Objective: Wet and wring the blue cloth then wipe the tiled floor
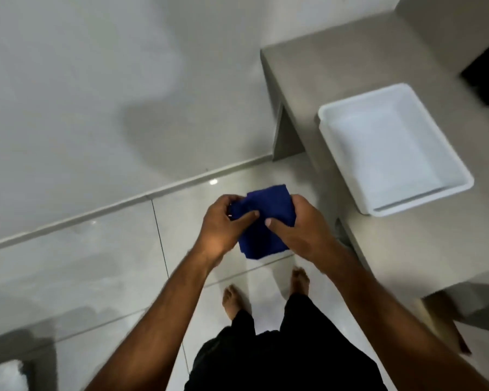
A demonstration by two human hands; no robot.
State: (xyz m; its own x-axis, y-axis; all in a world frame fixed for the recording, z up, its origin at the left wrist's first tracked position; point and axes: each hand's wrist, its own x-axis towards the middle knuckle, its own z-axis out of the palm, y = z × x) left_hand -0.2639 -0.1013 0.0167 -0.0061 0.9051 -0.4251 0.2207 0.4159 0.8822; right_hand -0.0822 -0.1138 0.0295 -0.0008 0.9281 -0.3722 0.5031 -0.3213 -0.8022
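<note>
The blue cloth (268, 210) is folded into a small bundle and held in the air above the glossy tiled floor (96, 263). My left hand (223, 227) grips its left side, thumb pressed on the front. My right hand (299, 224) grips its right side, thumb on the cloth too. The cloth's lower part hangs between my wrists. A white rectangular basin (347, 153) sits on a grey counter to the right of my hands; I cannot tell how much water it holds.
The grey counter (308, 69) juts out at right, with a dark object (486, 74) near its back edge. A pale wall (82, 94) meets the floor along a skirting line. My bare feet (232, 303) stand on the tiles below my hands.
</note>
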